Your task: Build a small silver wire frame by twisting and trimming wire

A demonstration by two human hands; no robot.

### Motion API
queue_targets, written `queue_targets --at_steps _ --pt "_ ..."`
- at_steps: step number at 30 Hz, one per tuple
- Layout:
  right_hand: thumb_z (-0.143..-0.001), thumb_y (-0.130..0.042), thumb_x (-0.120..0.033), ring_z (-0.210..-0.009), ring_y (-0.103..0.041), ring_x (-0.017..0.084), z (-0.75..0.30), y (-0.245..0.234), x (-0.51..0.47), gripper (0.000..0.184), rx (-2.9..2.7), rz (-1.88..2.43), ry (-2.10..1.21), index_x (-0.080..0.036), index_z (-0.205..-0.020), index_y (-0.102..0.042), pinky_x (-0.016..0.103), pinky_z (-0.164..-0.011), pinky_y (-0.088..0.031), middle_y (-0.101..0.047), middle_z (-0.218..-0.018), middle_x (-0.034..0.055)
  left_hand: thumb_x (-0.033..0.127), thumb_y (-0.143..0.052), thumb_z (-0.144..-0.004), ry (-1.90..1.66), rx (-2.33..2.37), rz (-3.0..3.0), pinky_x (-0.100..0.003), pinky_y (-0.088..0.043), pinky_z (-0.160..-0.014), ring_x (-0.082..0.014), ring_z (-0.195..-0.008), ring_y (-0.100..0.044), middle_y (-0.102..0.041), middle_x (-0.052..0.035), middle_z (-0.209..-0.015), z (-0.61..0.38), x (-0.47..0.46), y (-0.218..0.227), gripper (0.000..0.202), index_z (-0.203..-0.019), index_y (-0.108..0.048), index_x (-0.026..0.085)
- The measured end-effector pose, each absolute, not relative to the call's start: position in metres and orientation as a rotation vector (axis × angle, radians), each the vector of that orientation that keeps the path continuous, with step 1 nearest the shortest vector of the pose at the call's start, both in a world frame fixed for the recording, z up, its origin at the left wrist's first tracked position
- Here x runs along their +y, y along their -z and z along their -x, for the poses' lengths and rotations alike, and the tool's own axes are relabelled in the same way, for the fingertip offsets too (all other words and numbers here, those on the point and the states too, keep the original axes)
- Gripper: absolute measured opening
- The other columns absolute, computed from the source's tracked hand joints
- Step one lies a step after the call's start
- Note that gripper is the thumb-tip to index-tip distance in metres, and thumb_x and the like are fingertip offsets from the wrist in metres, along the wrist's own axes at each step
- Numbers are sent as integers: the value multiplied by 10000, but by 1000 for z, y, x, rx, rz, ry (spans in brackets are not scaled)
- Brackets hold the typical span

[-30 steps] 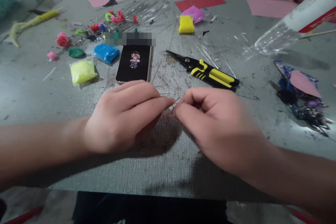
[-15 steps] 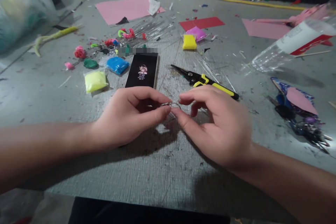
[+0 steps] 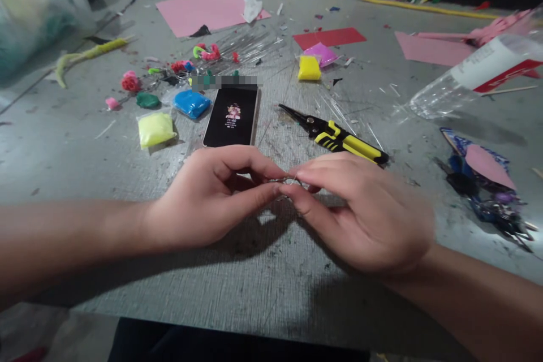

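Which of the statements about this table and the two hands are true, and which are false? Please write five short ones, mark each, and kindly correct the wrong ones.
1. The left hand and the right hand are both at a thin wire. True.
2. The phone lies to the left of the pliers. True.
3. The right hand holds the pliers. False: the pliers lie on the table, just beyond that hand.
4. The blue packet lies on top of the phone. False: the blue packet lies to the left of the phone.
5. The phone's screen shows 11:40. True.
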State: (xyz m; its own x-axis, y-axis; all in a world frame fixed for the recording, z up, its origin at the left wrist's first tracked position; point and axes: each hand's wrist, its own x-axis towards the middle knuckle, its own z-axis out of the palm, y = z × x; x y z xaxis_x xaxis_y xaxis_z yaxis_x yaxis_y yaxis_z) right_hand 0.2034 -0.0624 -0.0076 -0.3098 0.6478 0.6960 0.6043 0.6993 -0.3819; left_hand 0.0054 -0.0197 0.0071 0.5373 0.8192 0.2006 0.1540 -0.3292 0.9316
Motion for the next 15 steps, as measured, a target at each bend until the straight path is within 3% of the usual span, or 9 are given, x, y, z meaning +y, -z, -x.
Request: queue_targets --at_steps 3,15 --pt "-904 -693 -183 -844 -763 215 -205 5 -63 141 -2035 919 -12 -309 -969 -694 391 -756 -631 -804 -917 10 162 -740 -838 -858 780 -1807 -176 -590 -566 -117 -638 -690 -744 -23 -742 -6 -21 -9 34 -815 -715 161" --pt "-932 -659 -149 -772 -748 184 -199 6 -69 127 -1922 1026 -129 -269 -931 -701 333 -715 -616 -791 -842 31 169 -734 -835 -796 848 -1882 -199 -551 -514 -132 -636 -661 -723 -34 -742 -7 -23 -10 25 -819 -719 158"
